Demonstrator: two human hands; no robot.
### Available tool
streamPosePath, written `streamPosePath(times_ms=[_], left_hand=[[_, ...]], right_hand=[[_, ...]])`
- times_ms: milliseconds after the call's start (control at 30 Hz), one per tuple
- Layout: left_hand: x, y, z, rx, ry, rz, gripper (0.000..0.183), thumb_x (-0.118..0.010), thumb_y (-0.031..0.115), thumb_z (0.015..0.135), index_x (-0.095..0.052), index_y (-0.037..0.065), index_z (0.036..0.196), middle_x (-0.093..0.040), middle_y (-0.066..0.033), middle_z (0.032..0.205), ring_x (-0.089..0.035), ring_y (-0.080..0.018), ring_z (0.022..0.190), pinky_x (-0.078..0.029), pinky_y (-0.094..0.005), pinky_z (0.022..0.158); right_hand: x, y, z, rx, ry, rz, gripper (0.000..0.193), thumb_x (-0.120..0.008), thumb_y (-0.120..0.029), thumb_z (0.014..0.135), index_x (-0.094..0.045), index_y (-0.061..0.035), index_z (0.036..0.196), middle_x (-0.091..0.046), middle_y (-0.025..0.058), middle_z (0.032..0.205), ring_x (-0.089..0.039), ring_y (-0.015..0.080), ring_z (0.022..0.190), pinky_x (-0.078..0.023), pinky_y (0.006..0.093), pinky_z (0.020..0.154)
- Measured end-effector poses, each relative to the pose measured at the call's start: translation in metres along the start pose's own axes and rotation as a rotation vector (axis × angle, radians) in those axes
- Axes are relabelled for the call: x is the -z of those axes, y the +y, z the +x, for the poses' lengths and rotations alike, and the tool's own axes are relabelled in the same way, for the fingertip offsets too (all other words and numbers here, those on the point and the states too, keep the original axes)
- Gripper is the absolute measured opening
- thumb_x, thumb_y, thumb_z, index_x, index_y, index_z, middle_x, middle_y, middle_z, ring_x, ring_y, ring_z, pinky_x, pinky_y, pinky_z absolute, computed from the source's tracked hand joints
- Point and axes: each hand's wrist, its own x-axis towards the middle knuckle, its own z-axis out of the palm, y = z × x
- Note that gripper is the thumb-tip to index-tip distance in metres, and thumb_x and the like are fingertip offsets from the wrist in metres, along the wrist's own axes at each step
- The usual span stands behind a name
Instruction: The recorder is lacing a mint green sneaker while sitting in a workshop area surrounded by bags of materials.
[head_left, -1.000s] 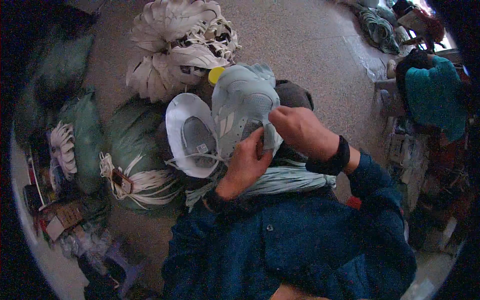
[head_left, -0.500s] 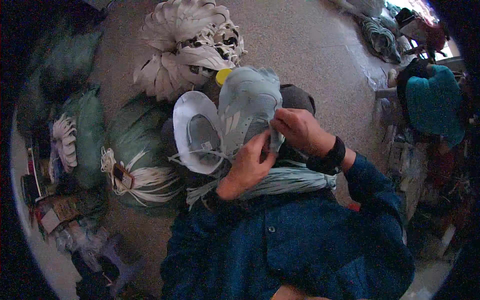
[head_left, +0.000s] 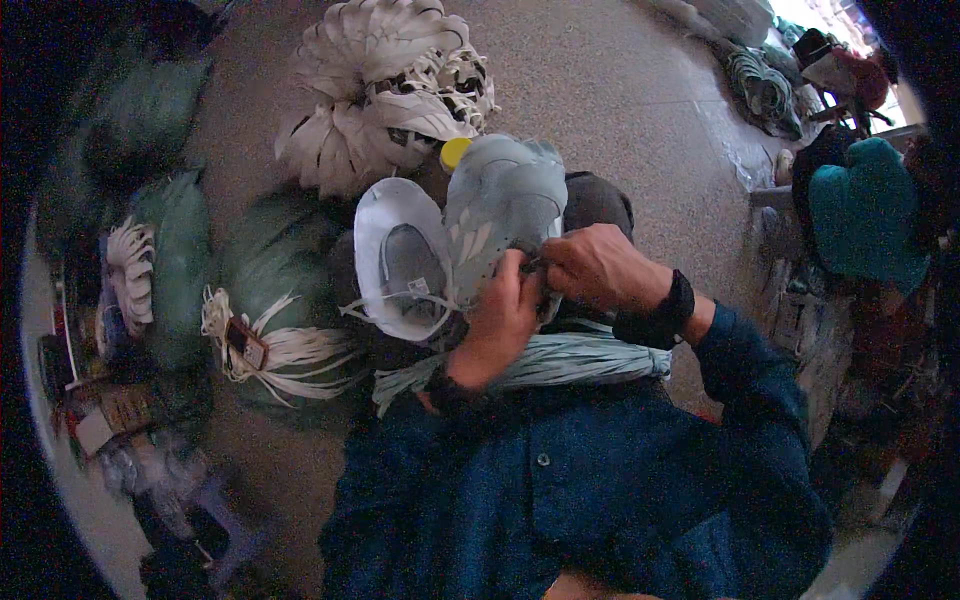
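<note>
Head view: pale grey-green shoe upper [head_left: 505, 195] is held in front of the torso, its lower end hidden by both hands. Its edge is gripped by the left hand [head_left: 500, 320]; right hand [head_left: 608, 268] is closed at the same edge, pinched item cannot be told. The upper is flanked on the left by a white-rimmed oval shoe piece [head_left: 375, 255]. Pale lace bundle [head_left: 570, 360] is seen below, yellow disc [head_left: 455, 152] and off-white uppers [head_left: 365, 60] beyond, green sack [head_left: 280, 255] at left.
</note>
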Motion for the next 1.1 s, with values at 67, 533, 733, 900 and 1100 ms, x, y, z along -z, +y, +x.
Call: streamPosePath(times_ms=[67, 533, 733, 900, 1100], left_hand=[[-0.012, -0.012, 0.003, -0.125, 0.044, 0.115, 0.02, -0.046, 0.019, 0.099, -0.048, 0.001, 0.107, -0.06, -0.0179, 0.072, -0.063, -0.0272, 0.06, -0.043, -0.0462, 0.053], [0.18, 0.0, -0.01, 0.139, 0.031, -1.351, 0.024, -0.049, 0.032, 0.097, -0.054, 0.009, 0.09, -0.038, 0.0056, 0.064, -0.035, -0.0055, 0.049, -0.033, -0.0254, 0.044], [0.068, 0.029, -0.005, 0.103, -0.168, -0.563, 0.035, -0.049, 0.026, 0.099, -0.055, 0.0, 0.121, -0.063, -0.0079, 0.094, -0.061, -0.014, 0.084, -0.049, -0.0287, 0.08], [0.048, 0.044, -0.003, 0.241, -0.703, -0.488, 0.024, -0.047, 0.012, 0.099, -0.059, -0.001, 0.115, -0.06, -0.0014, 0.08, -0.056, -0.0088, 0.076, -0.047, -0.0231, 0.074], [0.084, 0.024, -0.008, 0.341, -0.66, -0.349, 0.02, -0.051, 0.012, 0.097, -0.066, 0.001, 0.103, -0.06, -0.0013, 0.079, -0.055, -0.007, 0.073, -0.047, -0.024, 0.068]], right_hand=[[0.0, -0.005, -0.001, -0.047, -0.021, -0.004, 0.019, -0.056, -0.02, 0.082, -0.054, -0.0022, 0.074, -0.056, 0.0204, 0.065, -0.058, 0.0414, 0.064, -0.046, 0.0473, 0.057], [-0.055, 0.009, -0.01, -0.273, 0.514, 0.752, 0.014, -0.059, -0.014, 0.094, -0.052, -0.0036, 0.103, -0.059, 0.0015, 0.084, -0.056, 0.0112, 0.068, -0.047, 0.0278, 0.059], [-0.002, -0.041, -0.053, -0.299, 0.154, 1.647, 0.023, -0.056, -0.02, 0.096, -0.058, -0.0035, 0.112, -0.064, 0.007, 0.102, -0.062, 0.0188, 0.095, -0.051, 0.0307, 0.083], [0.029, -0.015, -0.061, -0.114, 0.581, 1.853, 0.036, -0.051, -0.021, 0.096, -0.05, -0.0034, 0.127, -0.055, 0.0164, 0.129, -0.054, 0.0287, 0.118, -0.042, 0.0399, 0.101], [0.015, 0.049, -0.082, -0.254, 0.86, 1.812, 0.041, -0.054, -0.022, 0.095, -0.048, -0.0041, 0.131, -0.054, 0.0162, 0.13, -0.053, 0.0274, 0.119, -0.04, 0.0396, 0.102]])
